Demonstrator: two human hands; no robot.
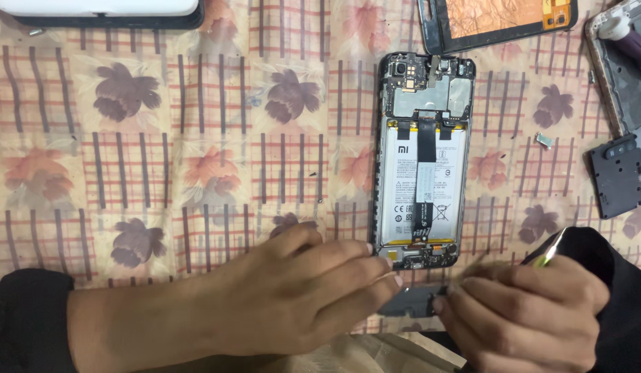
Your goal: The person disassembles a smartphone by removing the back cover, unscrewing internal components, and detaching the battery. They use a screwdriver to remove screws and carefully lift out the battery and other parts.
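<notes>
An opened phone [424, 159] lies back-up on the patterned cloth, its white battery, black flex cable and circuit board exposed. My left hand [293, 297] reaches in from the left, fingertips touching the phone's lower left corner. My right hand [527, 311] sits below the phone's bottom edge and pinches a small dark grey part [413, 302] at its fingertips. A thin yellow-tipped tool [549, 254] also sticks up out of the right hand. The two hands nearly meet over the grey part.
A detached screen panel [500, 21] with an orange back lies at the top right. A phone frame [620, 62] and a dark plastic cover [617, 176] lie at the right edge. A small metal piece [543, 140] rests near them. A white-and-black device [99, 12] sits top left.
</notes>
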